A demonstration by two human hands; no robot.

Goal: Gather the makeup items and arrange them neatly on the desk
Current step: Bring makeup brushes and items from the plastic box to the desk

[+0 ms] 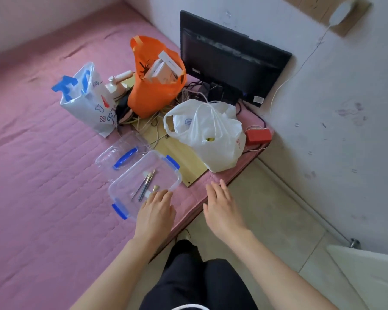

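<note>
Both hands were flat and spread: left hand [156, 209] reached into the clear box [130, 186] toward the brushes [145, 185], right hand [222, 206] hovered empty at 3 o'clock.

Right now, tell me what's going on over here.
A person stands at the edge of a pink mattress, both hands open and holding nothing. The left hand reaches over the near rim of a clear plastic box with blue clips; a few makeup brushes lie inside. Its lid lies just behind it. The right hand hovers beside the box. Bags and a monitor crowd the corner.
</note>
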